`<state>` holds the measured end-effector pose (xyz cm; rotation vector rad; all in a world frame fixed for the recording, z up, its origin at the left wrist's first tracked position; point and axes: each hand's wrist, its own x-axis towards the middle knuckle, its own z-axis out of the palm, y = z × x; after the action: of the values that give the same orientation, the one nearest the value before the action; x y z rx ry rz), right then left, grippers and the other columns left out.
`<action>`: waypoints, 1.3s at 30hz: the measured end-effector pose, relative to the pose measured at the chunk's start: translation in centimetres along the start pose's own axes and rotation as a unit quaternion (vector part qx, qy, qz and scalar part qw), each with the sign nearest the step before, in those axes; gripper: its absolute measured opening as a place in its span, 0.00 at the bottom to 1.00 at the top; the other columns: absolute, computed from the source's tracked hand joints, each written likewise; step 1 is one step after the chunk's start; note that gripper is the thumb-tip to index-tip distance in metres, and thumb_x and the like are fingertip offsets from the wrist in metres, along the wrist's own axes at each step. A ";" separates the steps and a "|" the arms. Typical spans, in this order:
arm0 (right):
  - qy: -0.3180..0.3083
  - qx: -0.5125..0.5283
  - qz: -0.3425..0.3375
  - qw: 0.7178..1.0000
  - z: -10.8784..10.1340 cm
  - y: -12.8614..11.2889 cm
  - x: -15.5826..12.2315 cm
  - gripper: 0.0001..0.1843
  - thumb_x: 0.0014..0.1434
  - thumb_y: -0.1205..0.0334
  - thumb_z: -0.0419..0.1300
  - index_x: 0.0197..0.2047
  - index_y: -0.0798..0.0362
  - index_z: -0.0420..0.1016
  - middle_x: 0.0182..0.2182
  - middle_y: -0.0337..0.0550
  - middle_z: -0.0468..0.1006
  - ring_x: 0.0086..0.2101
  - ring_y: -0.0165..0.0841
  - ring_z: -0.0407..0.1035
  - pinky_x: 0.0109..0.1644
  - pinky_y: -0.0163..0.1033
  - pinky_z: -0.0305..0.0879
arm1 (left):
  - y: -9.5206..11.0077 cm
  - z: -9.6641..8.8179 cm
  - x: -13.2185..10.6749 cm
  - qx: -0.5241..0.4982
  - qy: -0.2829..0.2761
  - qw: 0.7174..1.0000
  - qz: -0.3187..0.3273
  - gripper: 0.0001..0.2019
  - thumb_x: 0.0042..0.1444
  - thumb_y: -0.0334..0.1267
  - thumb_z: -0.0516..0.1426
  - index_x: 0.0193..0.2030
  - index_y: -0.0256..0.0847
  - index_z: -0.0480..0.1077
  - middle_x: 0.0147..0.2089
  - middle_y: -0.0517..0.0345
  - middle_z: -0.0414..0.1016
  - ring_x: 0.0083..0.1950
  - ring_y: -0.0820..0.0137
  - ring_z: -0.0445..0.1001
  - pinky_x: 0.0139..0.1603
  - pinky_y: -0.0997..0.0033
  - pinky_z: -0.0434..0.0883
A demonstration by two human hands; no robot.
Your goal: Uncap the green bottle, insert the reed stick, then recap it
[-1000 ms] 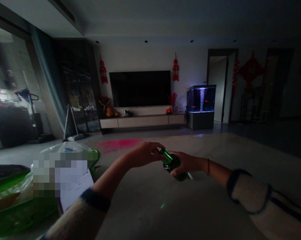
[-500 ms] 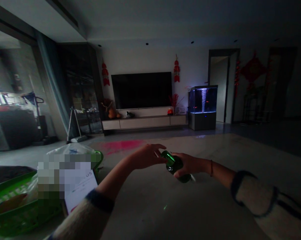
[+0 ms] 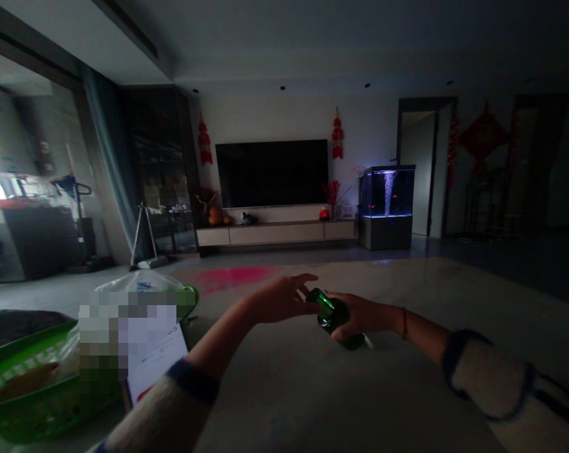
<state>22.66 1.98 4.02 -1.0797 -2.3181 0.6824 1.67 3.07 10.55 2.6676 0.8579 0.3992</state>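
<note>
A dark green glass bottle (image 3: pixel 336 321) lies tilted on its side in my right hand (image 3: pixel 362 314), whose fingers wrap around its body. Its neck points to the left, towards my left hand (image 3: pixel 279 300). That hand is open, with spread fingers just beside the neck, and holds nothing. I cannot tell if its fingertips touch the glass. A small white piece (image 3: pixel 369 341) shows at the bottle's lower end. Both forearms reach out over a grey tabletop (image 3: pixel 313 390).
At the lower left sit a green plastic basket (image 3: pixel 24 393), a plastic bag (image 3: pixel 138 283) and a printed white sheet (image 3: pixel 159 362), partly blurred out. Further off stand a TV cabinet (image 3: pixel 275 234), a lit aquarium (image 3: pixel 386 207) and a pink patch on the floor (image 3: pixel 232 278).
My left hand has opened, its fingers lifting off the bottle's neck. My right hand keeps the bottle. The whole view has shifted slightly.
</note>
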 end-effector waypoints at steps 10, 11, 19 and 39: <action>-0.007 0.002 -0.004 1.000 0.1 0.0 0.0 0.28 0.39 0.59 0.64 0.44 0.55 0.63 0.36 0.40 0.67 0.37 0.32 0.62 0.39 0.36 0.58 | 0.2 0.3 0.1 0.015 0.015 1.000 -0.011 0.26 0.52 0.46 0.53 0.56 0.41 0.55 0.45 0.49 0.71 0.38 0.69 0.71 0.38 0.69 0.67; -0.008 0.000 -0.005 1.000 0.1 0.1 0.0 0.28 0.39 0.58 0.64 0.44 0.55 0.63 0.36 0.40 0.67 0.37 0.32 0.62 0.39 0.36 0.58 | 0.3 0.4 0.0 0.013 0.024 1.000 -0.007 0.29 0.51 0.46 0.54 0.59 0.42 0.51 0.48 0.47 0.69 0.39 0.69 0.71 0.38 0.69 0.67; -0.014 0.006 0.005 1.000 0.2 0.7 0.1 0.29 0.39 0.57 0.64 0.45 0.55 0.63 0.36 0.41 0.68 0.36 0.32 0.62 0.38 0.35 0.58 | 0.6 0.4 0.3 0.024 0.009 1.000 0.003 0.18 0.55 0.39 0.50 0.53 0.44 0.60 0.45 0.52 0.71 0.37 0.72 0.71 0.39 0.71 0.66; -0.019 0.006 -0.002 1.000 0.2 0.3 0.0 0.29 0.38 0.58 0.65 0.45 0.55 0.63 0.37 0.41 0.68 0.37 0.33 0.63 0.40 0.36 0.59 | 0.4 0.1 0.3 -0.042 -0.012 0.998 0.046 0.14 0.52 0.36 0.53 0.47 0.42 0.65 0.44 0.56 0.72 0.39 0.73 0.70 0.39 0.72 0.67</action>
<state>22.71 2.07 3.71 -1.0643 -2.3440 0.7205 2.14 2.98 10.68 2.6348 0.6957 0.4147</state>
